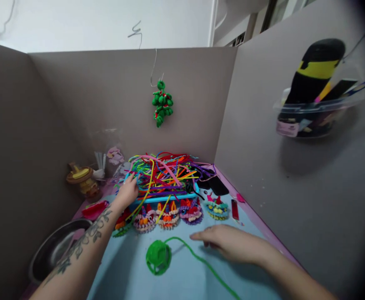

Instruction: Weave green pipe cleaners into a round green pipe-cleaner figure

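My left hand (128,191) reaches to the left part of a heap of colourful pipe cleaners (166,177) in a blue tray (170,199). Its fingertips are among the strands, so whether they grip one is unclear. Over the blue table surface, my right hand (224,241) hovers with its index finger stretched out and nothing visible in it. Left of that hand lies a green pipe-cleaner piece (158,257), rounded and cage-like, from which a long green stem (207,264) curves away to the lower right.
Several finished pipe-cleaner figures (168,216) stand along the tray's front. A metal bowl (53,246) sits at the left, a black phone-like slab (218,185) at the right. A green ornament (163,104) hangs on the back panel, and a clear holder (313,118) is on the right wall.
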Motion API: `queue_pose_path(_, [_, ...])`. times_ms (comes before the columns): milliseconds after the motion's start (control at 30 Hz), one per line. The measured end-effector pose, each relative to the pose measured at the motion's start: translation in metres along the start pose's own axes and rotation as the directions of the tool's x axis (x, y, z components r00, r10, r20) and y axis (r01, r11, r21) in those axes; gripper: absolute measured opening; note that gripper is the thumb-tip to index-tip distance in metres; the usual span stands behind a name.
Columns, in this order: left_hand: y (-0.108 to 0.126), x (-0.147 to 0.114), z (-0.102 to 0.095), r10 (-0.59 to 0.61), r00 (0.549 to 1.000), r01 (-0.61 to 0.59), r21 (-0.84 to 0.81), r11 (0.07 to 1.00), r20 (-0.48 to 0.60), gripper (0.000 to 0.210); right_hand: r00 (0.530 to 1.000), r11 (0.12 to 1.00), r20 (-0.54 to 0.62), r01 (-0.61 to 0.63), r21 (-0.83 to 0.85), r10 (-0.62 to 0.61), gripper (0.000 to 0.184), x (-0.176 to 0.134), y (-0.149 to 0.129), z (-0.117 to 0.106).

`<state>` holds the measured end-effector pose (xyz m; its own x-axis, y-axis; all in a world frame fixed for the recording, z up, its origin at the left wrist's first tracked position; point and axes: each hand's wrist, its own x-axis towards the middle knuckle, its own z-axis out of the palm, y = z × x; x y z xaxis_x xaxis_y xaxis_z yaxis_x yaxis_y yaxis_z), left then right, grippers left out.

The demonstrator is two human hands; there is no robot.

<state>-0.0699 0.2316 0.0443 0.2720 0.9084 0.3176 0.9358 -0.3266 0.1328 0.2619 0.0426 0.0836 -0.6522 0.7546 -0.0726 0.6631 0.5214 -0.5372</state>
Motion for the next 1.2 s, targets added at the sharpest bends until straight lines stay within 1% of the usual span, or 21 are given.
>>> queue_pose_path(33, [-0.002, -0.003, 0.001, -0.01, 0.999, 0.009, -0.025, 1.0, -0.031, 0.052, 0.997, 1.0, -0.071, -0.014, 0.011, 0.015, 0.048, 0.006, 0.006, -0.006])
queue_pose_path(67, [-0.002, -0.007, 0.002, -0.017, 0.996, 0.013, -0.046, 0.999, -0.085, 0.054, 0.983, 0.999, -0.181, -0.032, 0.035, 0.038, 0.043, 0.016, 0.013, -0.015])
queue_pose_path(100, [0.0, -0.012, 0.002, -0.016, 0.989, 0.008, -0.06, 0.998, -0.148, 0.058, 0.94, 0.995, -0.328, -0.082, 0.052, 0.094, 0.036, 0.029, 0.022, -0.027])
queue_pose_path(133, [0.005, -0.017, 0.003, 0.006, 0.981, -0.02, -0.068, 0.997, -0.195, 0.061, 0.886, 0.989, -0.44, -0.132, 0.066, 0.148, 0.031, 0.045, 0.033, -0.039])
queue_pose_path(167, [0.013, -0.022, 0.004, 0.043, 0.976, -0.059, -0.069, 0.996, -0.211, 0.064, 0.816, 0.976, -0.536, -0.204, 0.081, 0.215, 0.029, 0.063, 0.045, -0.051])
queue_pose_path(200, [0.021, -0.027, 0.004, 0.077, 0.976, -0.091, -0.061, 0.994, -0.205, 0.065, 0.743, 0.945, -0.594, -0.311, 0.105, 0.31, 0.028, 0.081, 0.058, -0.062])
queue_pose_path(233, [0.03, -0.032, 0.005, 0.119, 0.978, -0.128, -0.042, 0.991, -0.171, 0.064, 0.674, 0.888, -0.602, -0.439, 0.139, 0.428, 0.026, 0.1, 0.072, -0.071])
queue_pose_path(267, [0.039, -0.036, 0.005, 0.166, 0.978, -0.17, -0.016, 0.985, -0.126, 0.061, 0.639, 0.853, -0.598, -0.498, 0.158, 0.484, 0.025, 0.118, 0.085, -0.078])
queue_pose_path(300, [0.048, -0.038, 0.005, 0.214, 0.973, -0.214, 0.012, 0.977, -0.09, 0.059, 0.623, 0.833, -0.59, -0.527, 0.168, 0.513, 0.021, 0.134, 0.097, -0.082])
queue_pose_path(367, [0.062, -0.039, 0.001, 0.251, 0.966, -0.247, 0.063, 0.967, -0.066, 0.06, 0.6, 0.801, -0.57, -0.568, 0.19, 0.561, 0.013, 0.159, 0.116, -0.082])
queue_pose_path(433, [0.076, -0.032, -0.004, 0.27, 0.958, -0.259, 0.11, 0.96, -0.095, 0.06, 0.586, 0.785, -0.562, -0.583, 0.207, 0.584, 0.009, 0.174, 0.126, -0.077])
queue_pose_path(500, [0.09, -0.018, -0.009, 0.328, 0.938, -0.309, 0.152, 0.939, -0.115, 0.059, 0.577, 0.789, -0.578, -0.575, 0.214, 0.577, 0.01, 0.18, 0.129, -0.07])
queue_pose_path(567, [0.107, 0.001, -0.009, 0.432, 0.898, -0.414, 0.172, 0.894, -0.083, 0.06, 0.576, 0.812, -0.613, -0.547, 0.203, 0.541, 0.015, 0.18, 0.124, -0.067])
queue_pose_path(633, [0.123, 0.022, -0.002, 0.497, 0.867, -0.485, 0.169, 0.858, -0.036, 0.06, 0.588, 0.845, -0.649, -0.507, 0.17, 0.483, 0.018, 0.173, 0.115, -0.069])
queue_pose_path(700, [0.132, 0.041, 0.011, 0.488, 0.873, -0.485, 0.154, 0.861, 0.02, 0.061, 0.602, 0.894, -0.705, -0.436, 0.103, 0.375, 0.019, 0.16, 0.107, -0.076])
queue_pose_path(767, [0.132, 0.056, 0.024, 0.443, 0.893, -0.449, 0.152, 0.88, 0.077, 0.056, 0.575, 0.939, -0.784, -0.344, 0.029, 0.235, 0.019, 0.144, 0.101, -0.088])
queue_pose_path(800, [0.128, 0.062, 0.029, 0.413, 0.906, -0.423, 0.157, 0.892, 0.094, 0.051, 0.538, 0.951, -0.822, -0.309, 0.015, 0.188, 0.019, 0.134, 0.1, -0.095])
queue_pose_path(867, [0.116, 0.07, 0.036, 0.353, 0.93, -0.365, 0.17, 0.915, 0.096, 0.046, 0.448, 0.963, -0.881, -0.268, 0.032, 0.154, 0.019, 0.115, 0.101, -0.108])
queue_pose_path(1033, [0.085, 0.079, 0.036, 0.306, 0.95, -0.314, 0.214, 0.925, 0.068, 0.044, 0.174, 0.963, -0.957, -0.182, 0.199, 0.231, 0.02, 0.076, 0.102, -0.126])
queue_pose_path(1167, [0.081, 0.079, 0.04, 0.277, 0.957, -0.289, 0.212, 0.934, 0.086, 0.045, -0.013, 0.963, -0.972, -0.134, 0.233, 0.234, 0.02, 0.05, 0.086, -0.129])
queue_pose_path(1200, [0.082, 0.078, 0.042, 0.259, 0.961, -0.274, 0.208, 0.939, 0.096, 0.045, -0.047, 0.962, -0.971, -0.13, 0.24, 0.236, 0.021, 0.045, 0.082, -0.129])
